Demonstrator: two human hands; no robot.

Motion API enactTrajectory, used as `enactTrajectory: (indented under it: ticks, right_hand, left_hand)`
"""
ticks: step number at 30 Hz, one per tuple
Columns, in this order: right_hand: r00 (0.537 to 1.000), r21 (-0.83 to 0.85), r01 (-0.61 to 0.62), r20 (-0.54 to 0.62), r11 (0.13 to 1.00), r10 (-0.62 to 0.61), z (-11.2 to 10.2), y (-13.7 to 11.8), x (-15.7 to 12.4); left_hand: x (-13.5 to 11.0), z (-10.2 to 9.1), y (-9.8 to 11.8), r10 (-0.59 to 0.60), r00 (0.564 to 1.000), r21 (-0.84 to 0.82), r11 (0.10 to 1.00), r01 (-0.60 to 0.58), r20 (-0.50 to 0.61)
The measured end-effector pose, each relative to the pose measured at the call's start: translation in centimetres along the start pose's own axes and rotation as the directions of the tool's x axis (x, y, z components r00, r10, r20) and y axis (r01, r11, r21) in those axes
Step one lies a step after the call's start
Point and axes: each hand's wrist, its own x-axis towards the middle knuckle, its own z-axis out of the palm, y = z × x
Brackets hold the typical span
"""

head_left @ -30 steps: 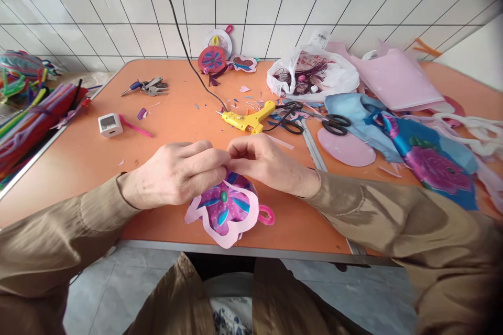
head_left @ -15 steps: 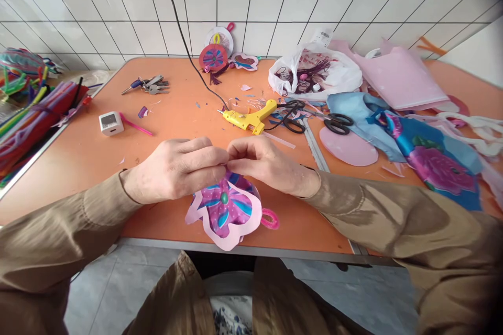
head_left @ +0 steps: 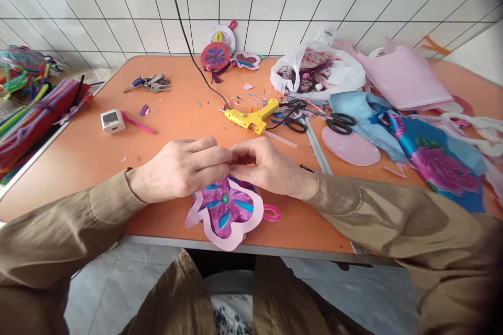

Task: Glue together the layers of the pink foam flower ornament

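Your left hand (head_left: pixel 181 170) and right hand (head_left: pixel 271 167) are both closed in a fingertip pinch on the top edge of the flower ornament (head_left: pixel 226 209) at the worktop's (head_left: pixel 176 120) near edge, where its fabric, bead and pink loop (head_left: pixel 271 213) look fixed, so only that edge seems unfinished.

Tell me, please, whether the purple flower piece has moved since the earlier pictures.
No; the flower piece keeps its place, its lower tip reaching the table's front edge as before.
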Motion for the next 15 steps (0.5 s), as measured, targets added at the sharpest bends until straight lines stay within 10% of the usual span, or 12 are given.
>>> enactTrajectory:
  ticks: [15]
  right_hand:
    - [0.990,0.239,-0.140,0.070,0.961,0.126,0.17,0.50,0.05]
  left_hand:
    - [0.46,-0.29,0.19,0.067,0.994,0.091,0.993,-0.074,0.081]
